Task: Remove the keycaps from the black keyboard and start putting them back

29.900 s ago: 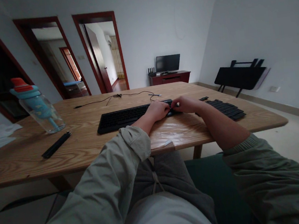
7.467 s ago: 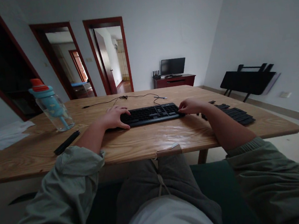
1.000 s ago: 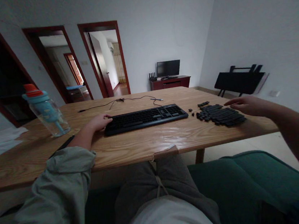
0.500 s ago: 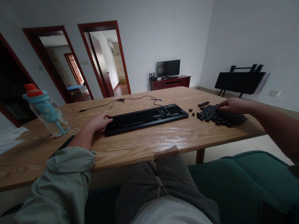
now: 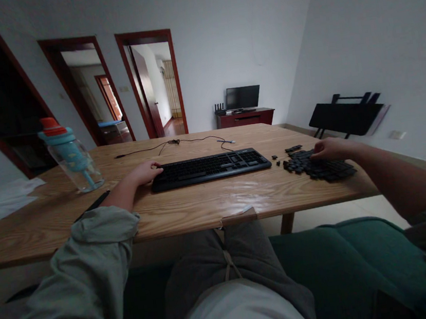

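The pile of loose black keycaps (image 5: 317,165) lies on the right part of the wooden bench (image 5: 203,204), just beside the right end of the black keyboard (image 5: 210,168), with a few stray caps (image 5: 275,159) scattered in the gap between the two. My right hand (image 5: 330,149) rests on the far side of that pile, fingers curled down onto the caps; whether this grip has closed on one of them I cannot tell, since the fingertips are hidden among the dark pieces. The keyboard sits flat in the middle of the bench, long side toward me, and its thin cable (image 5: 180,143) trails away over the far half of the wood. My left hand (image 5: 145,173) lies against the keyboard's left end, fingers loosely bent and touching its edge, grasping nothing. Near my left forearm a slim black bar (image 5: 93,204) lies flat on the bench, and beyond it a clear water bottle (image 5: 70,155) with a blue lid and red cap stands upright. Some white paper (image 5: 2,200) lies at the far left edge. Behind the bench, against the back wall, a small monitor (image 5: 242,97) stands on a low red cabinet (image 5: 246,118), and a folded black table (image 5: 347,116) leans against the right wall.
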Available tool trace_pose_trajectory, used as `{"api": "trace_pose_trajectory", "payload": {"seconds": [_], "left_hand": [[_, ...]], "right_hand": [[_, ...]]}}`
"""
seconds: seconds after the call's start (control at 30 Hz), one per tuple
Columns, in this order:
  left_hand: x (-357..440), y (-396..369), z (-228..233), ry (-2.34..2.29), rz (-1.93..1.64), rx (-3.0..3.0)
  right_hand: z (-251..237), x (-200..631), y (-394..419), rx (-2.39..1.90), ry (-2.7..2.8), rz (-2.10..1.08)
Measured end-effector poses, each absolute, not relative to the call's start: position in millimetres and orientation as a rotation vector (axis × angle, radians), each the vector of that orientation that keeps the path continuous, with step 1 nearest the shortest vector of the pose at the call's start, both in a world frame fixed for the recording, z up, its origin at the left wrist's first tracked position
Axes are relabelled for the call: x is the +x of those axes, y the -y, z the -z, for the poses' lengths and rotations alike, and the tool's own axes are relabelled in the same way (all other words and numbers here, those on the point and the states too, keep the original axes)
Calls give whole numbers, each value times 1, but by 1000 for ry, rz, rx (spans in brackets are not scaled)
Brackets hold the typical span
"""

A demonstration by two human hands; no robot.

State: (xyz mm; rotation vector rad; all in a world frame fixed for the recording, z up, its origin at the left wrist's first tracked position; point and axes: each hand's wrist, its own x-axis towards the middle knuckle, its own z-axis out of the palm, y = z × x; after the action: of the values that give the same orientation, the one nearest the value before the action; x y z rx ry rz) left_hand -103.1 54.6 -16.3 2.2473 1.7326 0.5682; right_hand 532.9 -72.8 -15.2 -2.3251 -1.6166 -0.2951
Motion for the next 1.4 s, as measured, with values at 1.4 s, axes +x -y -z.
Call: {"api": "trace_pose_trajectory", "payload": {"seconds": [1.4], "left_hand": [[45,-6,9,-730,-1183,1829]], "right_hand": [[8,250,29,-1012,1862,-158]]}}
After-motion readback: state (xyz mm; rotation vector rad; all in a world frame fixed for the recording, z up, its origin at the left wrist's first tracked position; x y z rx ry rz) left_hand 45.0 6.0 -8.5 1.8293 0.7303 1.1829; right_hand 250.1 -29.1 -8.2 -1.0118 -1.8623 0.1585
